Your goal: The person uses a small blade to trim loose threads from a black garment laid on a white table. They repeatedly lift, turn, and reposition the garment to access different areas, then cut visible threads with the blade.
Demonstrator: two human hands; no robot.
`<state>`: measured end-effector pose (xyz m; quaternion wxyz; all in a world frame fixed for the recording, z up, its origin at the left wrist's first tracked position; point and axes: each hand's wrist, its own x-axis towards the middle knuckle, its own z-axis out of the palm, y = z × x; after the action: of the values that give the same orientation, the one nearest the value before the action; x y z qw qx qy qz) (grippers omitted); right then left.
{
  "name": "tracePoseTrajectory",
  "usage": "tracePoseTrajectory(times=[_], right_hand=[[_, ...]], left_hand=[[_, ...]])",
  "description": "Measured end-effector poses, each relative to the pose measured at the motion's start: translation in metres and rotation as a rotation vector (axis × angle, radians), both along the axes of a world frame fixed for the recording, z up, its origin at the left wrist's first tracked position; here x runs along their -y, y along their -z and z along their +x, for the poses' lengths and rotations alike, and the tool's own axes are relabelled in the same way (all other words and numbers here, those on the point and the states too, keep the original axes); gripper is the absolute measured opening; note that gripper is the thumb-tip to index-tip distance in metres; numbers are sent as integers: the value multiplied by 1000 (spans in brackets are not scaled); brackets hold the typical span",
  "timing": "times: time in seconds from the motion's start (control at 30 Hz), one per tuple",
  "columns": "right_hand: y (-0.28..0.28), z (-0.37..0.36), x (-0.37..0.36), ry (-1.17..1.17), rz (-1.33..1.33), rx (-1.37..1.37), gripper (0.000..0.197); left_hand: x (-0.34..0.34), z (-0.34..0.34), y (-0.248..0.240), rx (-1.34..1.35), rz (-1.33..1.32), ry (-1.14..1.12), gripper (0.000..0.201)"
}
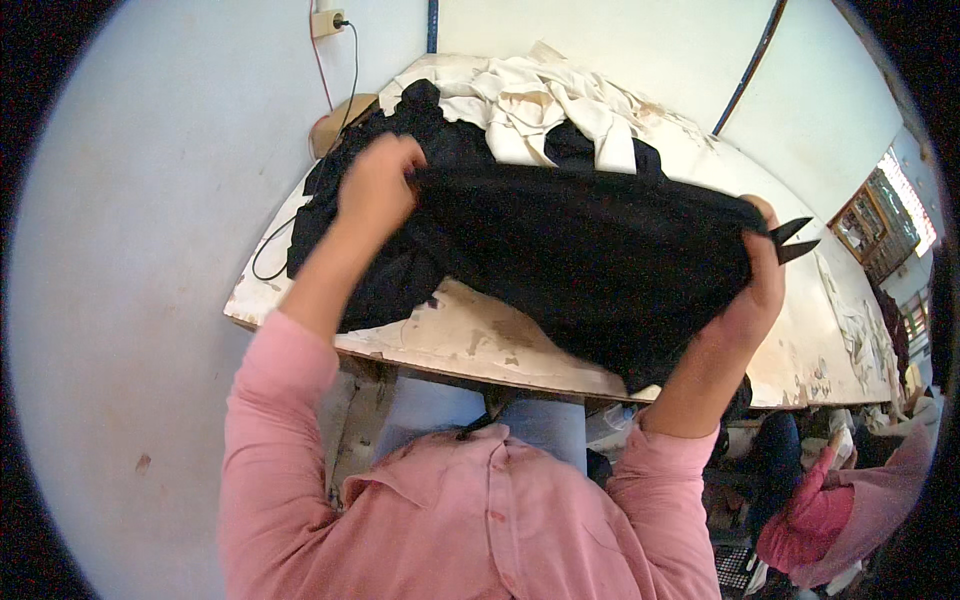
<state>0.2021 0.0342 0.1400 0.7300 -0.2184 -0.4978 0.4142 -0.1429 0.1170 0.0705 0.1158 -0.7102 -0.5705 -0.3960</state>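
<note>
Head view: left hand and right hand each clench an end of a black cloth, stretched above the worn surface. Small snips jut from the right fist; their points could snag the fabric.

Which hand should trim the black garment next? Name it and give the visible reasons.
Right, probably. The right hand already holds the thread snips, blades pointing outward, while gripping one end of the black garment. The left hand only pinches the other end and carries no tool.
</note>
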Motion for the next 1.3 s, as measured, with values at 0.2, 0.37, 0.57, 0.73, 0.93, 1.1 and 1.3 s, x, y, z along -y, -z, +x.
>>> tracePoseTrajectory(times=[0.2, 0.37, 0.57, 0.73, 0.93, 1.1, 1.3], right_hand=[[6, 95, -11, -78, 43, -304, 30], [33, 163, -29, 221, -96, -207, 27], [49, 204, -50, 451, -184, -179, 24], [65, 187, -32, 607, -147, -43, 22], [91, 216, -46, 623, -226, -32, 22], [119, 193, -34, 611, -452, 356, 19], [109, 165, -7, 869, -361, 1166, 49]], left_hand=[[20, -10, -124, 633, -218, 767, 26], [55, -25, -80, 402, -919, 1043, 38], [58, -71, -43, -66, -844, 504, 22], [84, -101, -76, 889, -151, 992, 25], [65, -75, -82, 616, -364, 453, 12], [40, -80, -20, 432, -485, 235, 16], [41, -15, -8, -25, -210, 55, 24]])
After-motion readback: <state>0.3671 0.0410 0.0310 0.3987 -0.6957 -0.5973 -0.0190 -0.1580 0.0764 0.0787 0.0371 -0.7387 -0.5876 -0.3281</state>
